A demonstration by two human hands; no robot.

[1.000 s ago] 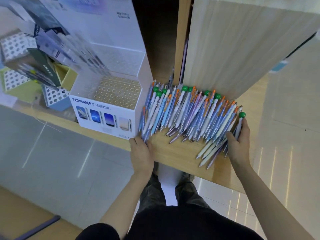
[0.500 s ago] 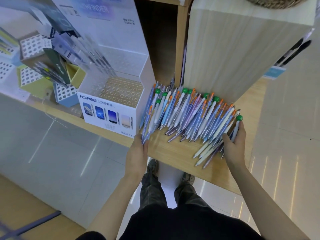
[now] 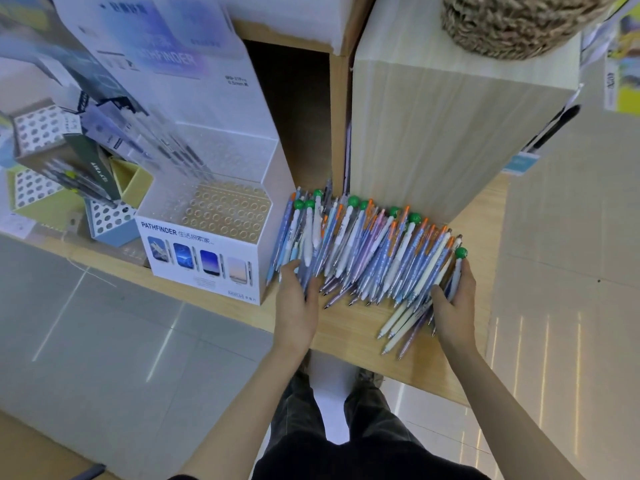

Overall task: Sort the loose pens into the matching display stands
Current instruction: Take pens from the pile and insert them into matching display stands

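Note:
A wide pile of loose pens (image 3: 367, 251), blue, white and lilac with green or orange tops, lies on the wooden shelf (image 3: 349, 327). My left hand (image 3: 298, 303) rests against the pile's left end with fairly straight fingers, a few pen tips between thumb and fingers. At the right end, my right hand (image 3: 453, 303) curls round the outermost pens, including a green-topped one. Just left of the pile stands a white PATHFINDER display stand (image 3: 204, 251); its grid of holes has no pens in it.
Hexagonal perforated stands (image 3: 110, 220) holding dark pens crowd the shelf's far left. A pale wooden block (image 3: 443, 133) with a woven basket (image 3: 519, 26) on top rises right behind the pile. The shelf's front edge runs just below my hands, above tiled floor.
My left hand has moved forward from the shelf edge into the left end of the pile. My right hand stays at the right end. The view has tilted up slightly.

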